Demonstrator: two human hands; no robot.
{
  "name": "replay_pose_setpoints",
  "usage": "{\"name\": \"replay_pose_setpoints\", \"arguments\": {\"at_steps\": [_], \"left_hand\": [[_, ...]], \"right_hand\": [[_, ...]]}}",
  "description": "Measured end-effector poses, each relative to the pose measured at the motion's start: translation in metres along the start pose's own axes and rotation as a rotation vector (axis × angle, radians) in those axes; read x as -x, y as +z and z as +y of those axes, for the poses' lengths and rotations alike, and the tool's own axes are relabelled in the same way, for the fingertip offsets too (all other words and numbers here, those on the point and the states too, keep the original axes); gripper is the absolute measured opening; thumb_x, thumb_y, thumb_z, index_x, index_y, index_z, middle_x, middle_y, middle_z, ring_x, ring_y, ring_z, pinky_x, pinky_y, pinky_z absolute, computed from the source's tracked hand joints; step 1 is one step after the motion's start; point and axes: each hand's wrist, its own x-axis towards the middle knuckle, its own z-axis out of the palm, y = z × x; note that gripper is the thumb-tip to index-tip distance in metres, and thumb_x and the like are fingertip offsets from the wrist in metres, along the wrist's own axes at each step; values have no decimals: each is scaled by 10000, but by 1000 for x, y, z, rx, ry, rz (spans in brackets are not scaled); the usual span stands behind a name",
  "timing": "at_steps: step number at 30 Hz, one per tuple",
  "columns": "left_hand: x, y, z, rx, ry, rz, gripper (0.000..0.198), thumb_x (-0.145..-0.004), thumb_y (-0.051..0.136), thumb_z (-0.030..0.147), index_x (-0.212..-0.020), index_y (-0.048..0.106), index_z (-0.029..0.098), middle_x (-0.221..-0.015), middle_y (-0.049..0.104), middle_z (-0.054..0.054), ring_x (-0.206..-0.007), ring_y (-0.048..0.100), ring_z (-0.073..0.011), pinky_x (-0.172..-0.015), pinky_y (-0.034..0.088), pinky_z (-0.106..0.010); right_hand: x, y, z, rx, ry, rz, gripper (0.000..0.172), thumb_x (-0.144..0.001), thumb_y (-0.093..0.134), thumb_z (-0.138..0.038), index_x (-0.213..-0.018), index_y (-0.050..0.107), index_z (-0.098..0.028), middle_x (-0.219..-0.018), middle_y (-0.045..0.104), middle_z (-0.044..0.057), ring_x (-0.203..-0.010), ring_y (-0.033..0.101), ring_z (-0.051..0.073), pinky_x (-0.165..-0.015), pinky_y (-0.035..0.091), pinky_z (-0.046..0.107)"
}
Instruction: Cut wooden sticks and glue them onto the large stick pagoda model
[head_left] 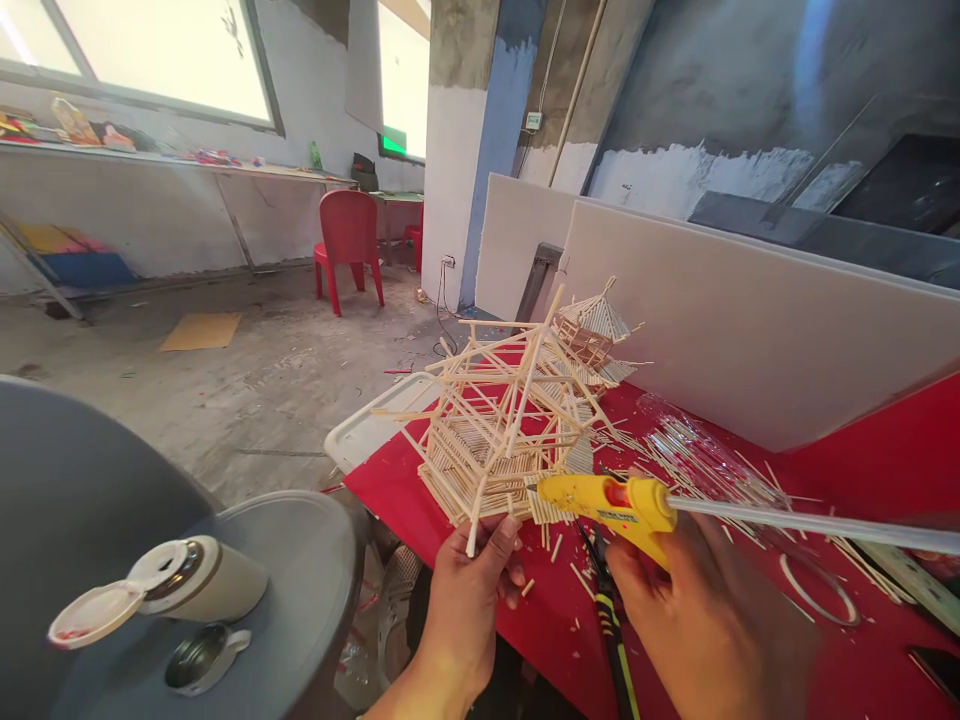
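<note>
Stick-built tower model point(502, 430): held tilted over the near left corner of the red tabletop point(862, 450); base edge pinched between thumb and fingers of the left hand point(469, 600), directly above that hand. Right hand point(705, 620) just to the right, closed round the grip of a yellow glue gun point(615, 505); nozzle pointing left, meeting the model's lower right edge; clear glue stick point(810, 523) jutting from the gun's rear toward the right.

Tabletop edge running just left of the left hand; white tray point(367, 430) overhanging that edge behind the model; bare concrete floor point(247, 390) open beyond.

Smaller stick pagoda point(592, 335) just behind the held model; white foam boards point(750, 320) closing off the far side. Loose sticks point(705, 465) scattered under and beyond the gun; black-and-green handled tool point(611, 620) lying between the hands; white ring point(817, 590) and ruler point(915, 580) at right.

Grey round stand point(300, 560) at near left, carrying a tumbler point(195, 585) with flip lid open.
</note>
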Motion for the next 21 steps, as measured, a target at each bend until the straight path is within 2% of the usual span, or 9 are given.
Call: {"name": "replay_pose_setpoints", "arguments": {"at_steps": [3,8,11,18,21], "left_hand": [[0,0,0,-2,5,-2,403,-589,884,434,-774,693,131,-608,577,21,-448,474,-68,-383,339,-183],[1,0,1,-7,6,-10,361,-625,871,410,-756,681,133,-609,583,21,-446,468,-58,-399,343,-182],[2,0,2,-10,14,-2,361,-620,873,404,-751,675,133,-610,582,23,-442,467,-57,-397,341,-184],[2,0,1,-24,34,8,369,-605,876,409,-761,686,133,-618,596,16,-455,484,-70,-393,353,-189],[1,2,0,-27,32,10,356,-602,881,392,-738,687,126,-599,595,14,-449,474,-64,-394,349,-183]], "right_hand": [[7,0,3,12,-29,18,210,-917,557,-327,-1005,656,-164,-781,696,28,-541,575,146,-494,321,301],[11,-2,0,-9,-14,-39,281,-933,551,-320,-1160,639,-179,-827,717,21,-566,589,151,-527,337,303],[11,-5,0,25,-63,-10,308,-937,556,-324,-1201,626,-181,-821,714,23,-541,568,144,-531,343,298],[15,-5,4,35,-110,14,311,-925,570,-306,-1206,625,-186,-835,717,27,-539,579,134,-545,369,293],[17,-7,5,4,-71,1,291,-910,584,-338,-1157,639,-194,-831,718,28,-541,600,142,-523,376,285]]}}
